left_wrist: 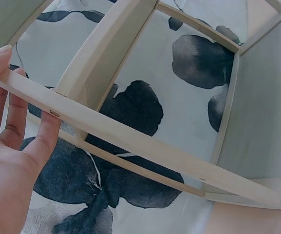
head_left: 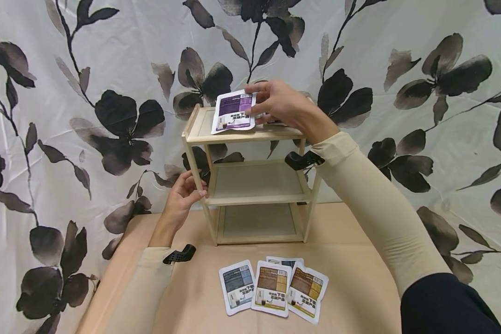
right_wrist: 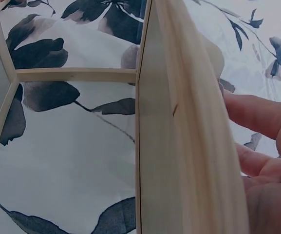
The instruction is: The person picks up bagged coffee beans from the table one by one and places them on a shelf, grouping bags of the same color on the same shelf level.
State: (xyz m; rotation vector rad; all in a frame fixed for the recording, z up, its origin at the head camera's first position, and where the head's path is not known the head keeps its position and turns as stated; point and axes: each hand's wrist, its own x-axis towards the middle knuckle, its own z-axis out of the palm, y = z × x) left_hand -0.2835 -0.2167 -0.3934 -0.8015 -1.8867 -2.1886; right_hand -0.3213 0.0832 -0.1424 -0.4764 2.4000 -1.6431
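Right hand (head_left: pixel 281 104) pinching purple packet (head_left: pixel 234 111) atop wooden rack (head_left: pixel 250 197), left hand (head_left: pixel 183 197) gripping its post, three packets (head_left: pixel 272 287) in front.

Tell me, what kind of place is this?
Probably a staged recording setup, not a home: a floral-print cloth backdrop, a small three-tier wooden shelf on a tan-covered table, and black clip-on devices at both wrists.
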